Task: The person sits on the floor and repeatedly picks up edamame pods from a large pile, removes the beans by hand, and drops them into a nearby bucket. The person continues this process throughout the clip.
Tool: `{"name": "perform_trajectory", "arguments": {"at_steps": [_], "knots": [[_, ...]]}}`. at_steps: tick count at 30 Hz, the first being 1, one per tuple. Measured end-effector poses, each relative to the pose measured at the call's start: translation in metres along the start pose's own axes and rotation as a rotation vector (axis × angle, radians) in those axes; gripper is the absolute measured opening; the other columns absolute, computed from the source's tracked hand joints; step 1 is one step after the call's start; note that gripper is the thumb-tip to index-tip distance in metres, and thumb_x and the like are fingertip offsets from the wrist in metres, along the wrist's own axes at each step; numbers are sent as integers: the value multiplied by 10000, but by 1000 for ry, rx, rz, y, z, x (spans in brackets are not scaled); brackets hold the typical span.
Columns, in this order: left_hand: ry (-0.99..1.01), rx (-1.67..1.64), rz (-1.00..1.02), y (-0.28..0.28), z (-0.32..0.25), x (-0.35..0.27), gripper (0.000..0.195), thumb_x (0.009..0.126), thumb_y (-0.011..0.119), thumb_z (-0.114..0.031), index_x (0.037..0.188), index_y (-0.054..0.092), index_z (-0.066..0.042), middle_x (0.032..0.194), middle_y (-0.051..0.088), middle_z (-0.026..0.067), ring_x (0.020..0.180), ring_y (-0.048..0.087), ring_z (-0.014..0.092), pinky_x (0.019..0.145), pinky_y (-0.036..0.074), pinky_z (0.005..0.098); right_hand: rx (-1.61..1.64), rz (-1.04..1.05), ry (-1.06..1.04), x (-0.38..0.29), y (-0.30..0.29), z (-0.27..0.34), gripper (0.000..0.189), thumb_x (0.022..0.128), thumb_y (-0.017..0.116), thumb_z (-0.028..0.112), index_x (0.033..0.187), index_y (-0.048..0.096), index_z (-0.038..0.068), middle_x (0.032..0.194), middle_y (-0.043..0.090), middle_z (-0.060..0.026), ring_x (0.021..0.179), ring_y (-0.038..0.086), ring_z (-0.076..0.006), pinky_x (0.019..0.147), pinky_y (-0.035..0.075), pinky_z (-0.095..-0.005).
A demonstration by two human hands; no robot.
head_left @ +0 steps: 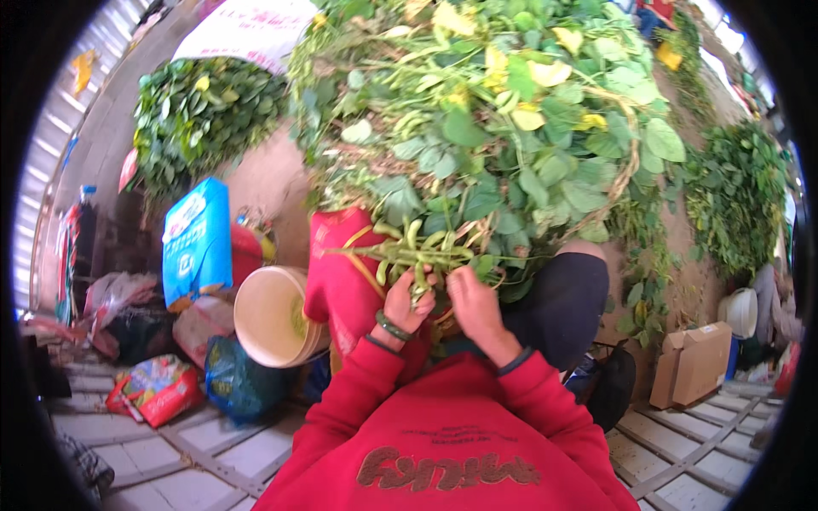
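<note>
A green soybean stalk (396, 253) with plump pods lies crosswise above my lap. My left hand (409, 305), with a dark bangle at the wrist, has its fingers closed around some green pods (418, 281) hanging below the stalk. Close by on the right, my right hand (476, 306) is closed at the leafy end of the same stalk; its fingertips are partly hidden. A red cloth (339, 281) with a yellow stripe covers my left leg. Just beyond my hands rises a large heap of soybean plants (466, 128), with green and yellowing leaves.
A cream bucket (265, 319) with some green pods inside tilts at my left. Behind it are a blue printed bag (197, 243) and a red bag (156, 389). More plants (204, 121) lie far left. At right stands a cardboard box (693, 364); a person (655, 16) sits far off.
</note>
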State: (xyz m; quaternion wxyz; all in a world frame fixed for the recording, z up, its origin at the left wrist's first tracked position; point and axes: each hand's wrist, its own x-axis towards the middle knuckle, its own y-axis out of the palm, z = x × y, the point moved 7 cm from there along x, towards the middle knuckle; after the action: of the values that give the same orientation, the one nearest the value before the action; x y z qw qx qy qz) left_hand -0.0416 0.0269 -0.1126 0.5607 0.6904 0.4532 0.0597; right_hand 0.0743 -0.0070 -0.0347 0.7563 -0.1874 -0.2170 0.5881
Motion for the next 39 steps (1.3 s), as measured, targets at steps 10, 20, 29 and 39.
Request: {"name": "perform_trajectory", "arguments": {"at_steps": [10,20,29,39], "knots": [[-59,-86,94,8,0,-9,257,787,426,-35,1038,478,-53,829,492,39,547,444,104,371,346,192,77,-39,-182,21,-6,13,80,825,552,107,868,531,43,753,594,-155,666,598,-324,552,465,-386],[-142,173,27,5,-2,-45,158,817,441,-85,936,518,-15,779,527,55,567,462,105,370,319,189,-424,113,-117,38,39,3,181,807,581,187,940,512,84,843,564,-132,689,590,-347,573,483,-428],[-32,161,174,47,-19,-46,193,901,462,-221,873,490,-33,743,485,40,416,356,68,350,275,182,-305,-14,-248,45,30,13,126,782,539,147,828,465,55,796,545,-167,609,573,-368,532,479,-432],[-73,-49,-29,22,0,-17,143,910,498,-206,973,524,-81,734,479,-17,480,362,38,364,258,163,-179,135,-211,29,8,27,192,889,454,210,833,425,29,692,561,-211,625,552,-399,541,432,-469]]}}
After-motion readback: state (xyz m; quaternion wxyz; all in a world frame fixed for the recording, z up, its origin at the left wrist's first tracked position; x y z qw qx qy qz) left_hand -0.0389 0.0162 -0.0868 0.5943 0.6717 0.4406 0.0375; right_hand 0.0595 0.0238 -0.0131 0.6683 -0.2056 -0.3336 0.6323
